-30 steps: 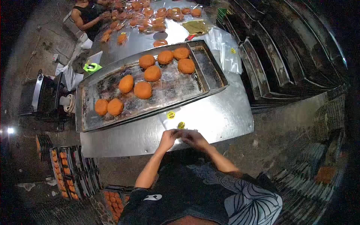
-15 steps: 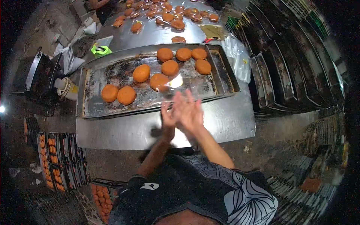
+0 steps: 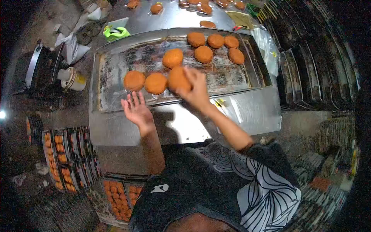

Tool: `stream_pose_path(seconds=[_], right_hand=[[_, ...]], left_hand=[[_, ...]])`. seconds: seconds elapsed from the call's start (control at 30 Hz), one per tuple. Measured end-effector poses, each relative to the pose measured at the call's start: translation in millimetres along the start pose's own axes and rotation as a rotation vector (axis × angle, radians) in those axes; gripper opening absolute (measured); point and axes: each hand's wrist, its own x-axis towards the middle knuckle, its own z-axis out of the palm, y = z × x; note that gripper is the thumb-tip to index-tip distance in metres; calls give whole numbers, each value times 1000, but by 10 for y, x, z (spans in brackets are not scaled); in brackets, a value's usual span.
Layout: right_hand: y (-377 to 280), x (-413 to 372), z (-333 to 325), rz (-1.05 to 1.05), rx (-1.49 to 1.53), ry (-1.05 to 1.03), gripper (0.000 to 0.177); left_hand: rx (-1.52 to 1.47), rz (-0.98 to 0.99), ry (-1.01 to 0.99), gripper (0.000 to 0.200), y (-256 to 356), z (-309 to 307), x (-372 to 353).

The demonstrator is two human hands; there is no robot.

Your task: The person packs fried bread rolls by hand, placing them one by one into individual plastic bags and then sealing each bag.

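My right hand (image 3: 197, 88) is closed around the side of a round orange-brown bun (image 3: 177, 80) at the front edge of a metal baking tray (image 3: 96, 83). My left hand (image 3: 138, 110) is open, palm up, with its fingers spread just in front of another bun (image 3: 134, 80); it holds nothing. Between the two hands lies a further bun (image 3: 156, 83). One more bun (image 3: 172, 58) sits behind the gripped one, and several others (image 3: 203, 54) are grouped at the tray's right. A clear plastic bag (image 3: 232, 108) with a yellow mark appears to lie beside my right forearm.
The tray rests on a shiny metal table (image 3: 255, 112). Wrapped buns (image 3: 205, 8) lie behind it, with clear bags (image 3: 266, 50) at the right. A bright green item (image 3: 116, 33) stands at the back left. Stacked dark trays (image 3: 313, 77) line the right; a white bucket (image 3: 75, 79) is left.
My hands were together in front of the tray and have separated. The left moved left and opened; the right reached onto a bun. The whole view has shifted a little.
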Motion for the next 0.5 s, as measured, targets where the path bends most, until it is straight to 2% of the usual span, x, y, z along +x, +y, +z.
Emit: stream_pose_path(seconds=[0.03, 0.07, 0.1, 0.17, 0.23, 0.27, 0.3, 0.37, 0.4, 0.43, 0.47, 0.5], right_hand=[[-239, -50, -83, -140, 96, 7, 78], [-305, -28, -106, -348, 113, 43, 83], [-425, -21, -145, -283, -65, 22, 87], [-357, -1, -277, -137, -73, -41, 93], [-431, -312, -410, -64, -92, 37, 96], [-441, -390, -454, -44, -74, 95, 99], [-427, -324, -525, -33, -91, 105, 99], [-492, -263, -630, 150, 93, 232, 100], [-464, -275, -660, 153, 249, 278, 96], [-387, -365, -746, 159, 253, 283, 96], [-257, -532, -846, 178, 78, 255, 92], [-119, -665, -963, 187, -97, 220, 87]], left_hand=[[5, -24, -6, 52, -52, 81, -81], [37, -46, -166, 50, -141, 186, -233], [198, -219, -239, 49, -214, 105, -213], [574, -527, -487, 46, -367, -52, -171], [-16, -645, -717, 46, -464, 178, -549], [163, -524, -665, 49, -558, 159, -672], [162, -544, -677, 49, -704, 100, -701], [52, -694, -625, 49, -893, -169, -791], [219, -686, -341, 46, -752, 289, -1153], [229, -686, -341, 46, -756, 252, -1208], [264, -762, -507, 45, -748, 148, -1242], [309, -772, -548, 43, -927, -35, -1273]])
